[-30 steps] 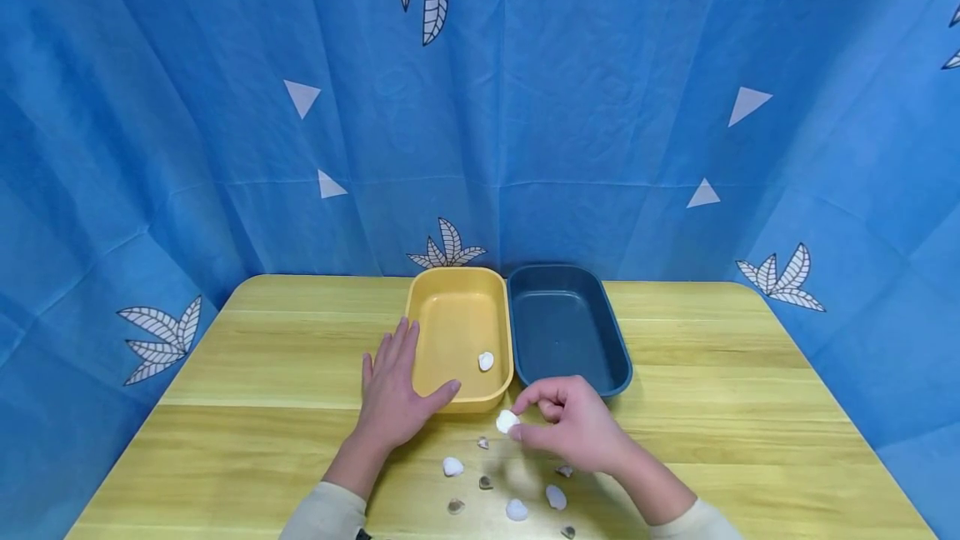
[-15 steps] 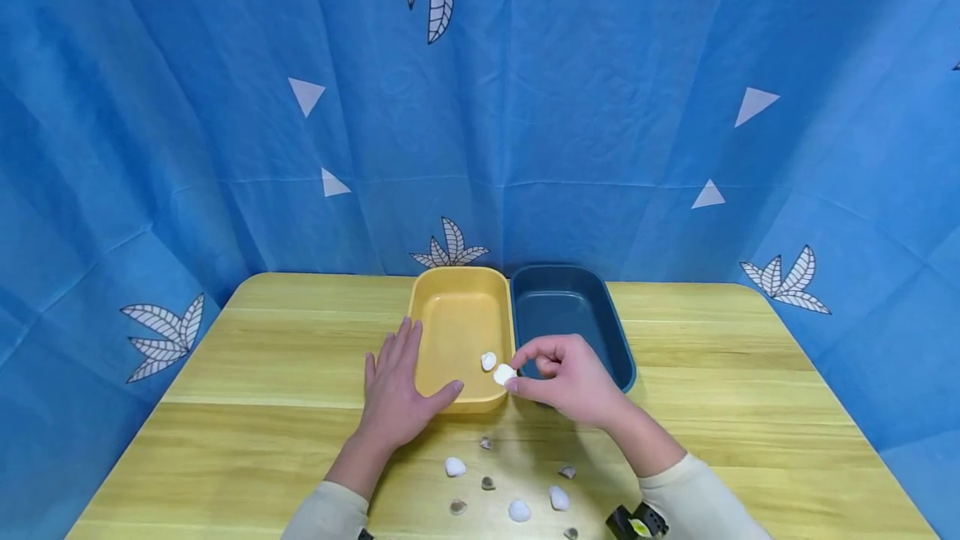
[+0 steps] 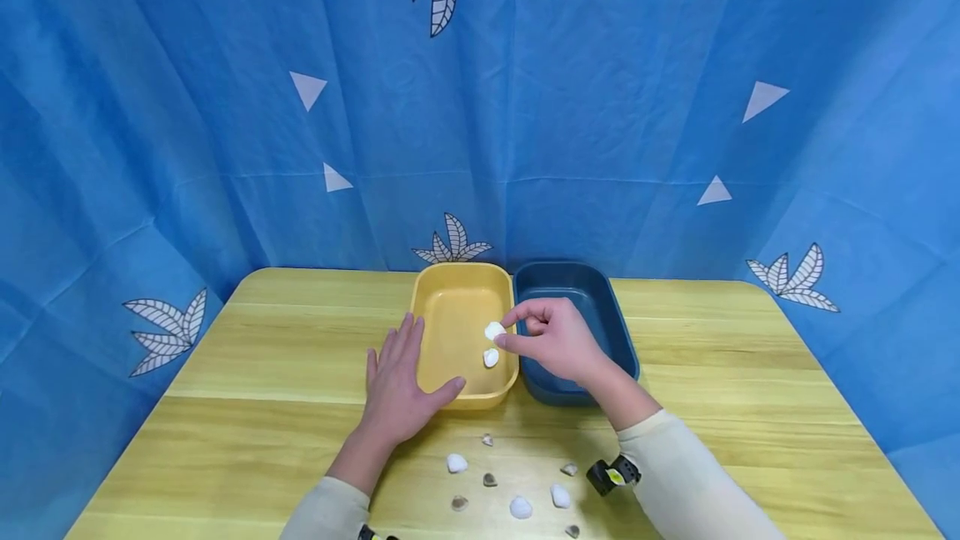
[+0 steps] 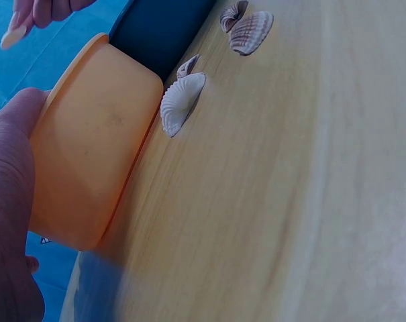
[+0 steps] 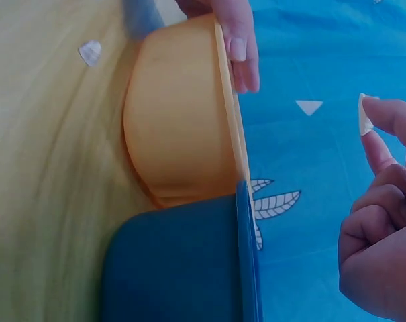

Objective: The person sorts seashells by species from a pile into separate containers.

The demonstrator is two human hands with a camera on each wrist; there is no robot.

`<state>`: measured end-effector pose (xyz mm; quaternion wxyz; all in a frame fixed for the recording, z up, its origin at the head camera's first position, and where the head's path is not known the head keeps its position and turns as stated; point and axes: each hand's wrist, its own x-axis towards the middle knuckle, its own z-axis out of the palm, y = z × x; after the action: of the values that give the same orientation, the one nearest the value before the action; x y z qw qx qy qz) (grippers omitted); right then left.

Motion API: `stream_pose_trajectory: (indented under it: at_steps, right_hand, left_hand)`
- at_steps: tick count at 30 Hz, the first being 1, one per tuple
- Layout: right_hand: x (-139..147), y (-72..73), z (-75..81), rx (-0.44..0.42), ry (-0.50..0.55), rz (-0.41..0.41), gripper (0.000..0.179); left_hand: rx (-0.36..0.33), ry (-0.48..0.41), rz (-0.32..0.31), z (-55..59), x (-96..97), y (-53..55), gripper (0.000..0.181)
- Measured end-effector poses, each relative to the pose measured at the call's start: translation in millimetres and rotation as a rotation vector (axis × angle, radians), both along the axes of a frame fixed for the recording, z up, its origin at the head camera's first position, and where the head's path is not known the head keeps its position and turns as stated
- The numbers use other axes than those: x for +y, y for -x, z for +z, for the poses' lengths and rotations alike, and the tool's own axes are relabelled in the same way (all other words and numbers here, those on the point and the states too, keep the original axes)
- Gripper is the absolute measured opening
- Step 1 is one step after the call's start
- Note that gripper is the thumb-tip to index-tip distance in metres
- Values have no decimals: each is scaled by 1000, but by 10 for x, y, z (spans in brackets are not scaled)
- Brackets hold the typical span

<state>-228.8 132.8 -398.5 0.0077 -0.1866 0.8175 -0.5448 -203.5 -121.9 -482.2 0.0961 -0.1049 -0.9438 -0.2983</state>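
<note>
Between thumb and forefinger my right hand (image 3: pixel 557 342) pinches a white seashell (image 3: pixel 494 331) above the yellow tray (image 3: pixel 450 390). The right wrist view shows that pinched shell (image 5: pixel 365 115) edge-on, higher than the tray's rim. Another white shell (image 3: pixel 491 357) lies inside the yellow tray, near its right side. My left hand (image 3: pixel 401 390) rests on the tray's near left rim with its fingers spread and the thumb over the front edge. Close against the yellow tray's right side stands the dark blue tray (image 3: pixel 551 392), partly covered by my right hand.
In front of the trays several shells lie scattered on the wooden table (image 3: pixel 247 407), among them a white shell (image 3: pixel 521 507) and a small brown shell (image 3: pixel 490 480). A blue patterned curtain (image 3: pixel 600 107) hangs behind the table.
My right hand has risen from the table in front of the trays, carrying the pinched shell forward over the yellow tray. My left hand has stayed at the rim.
</note>
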Motion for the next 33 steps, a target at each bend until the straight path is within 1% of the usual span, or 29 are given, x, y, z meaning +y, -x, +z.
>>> stream_pose_trajectory:
  at_steps: [6, 13, 22, 29, 33]
  right_hand:
    - [-67, 196, -6, 2, -2, -64, 12]
    - [-161, 384, -73, -20, 13, -144, 17]
    - [-258, 530, -192, -48, 30, -237, 18]
    - [-363, 645, -312, -61, 55, -270, 19]
    - [-406, 672, -394, -88, 42, -295, 17]
  left_hand:
    - [-4, -5, 3, 17, 9, 11, 106]
    - [1, 3, 2, -8, 2, 2, 107]
    - [26, 2, -2, -16, 5, 7, 106]
    - [30, -1, 4, -9, 2, 13, 106]
    - [29, -5, 1, -23, -3, 12, 105]
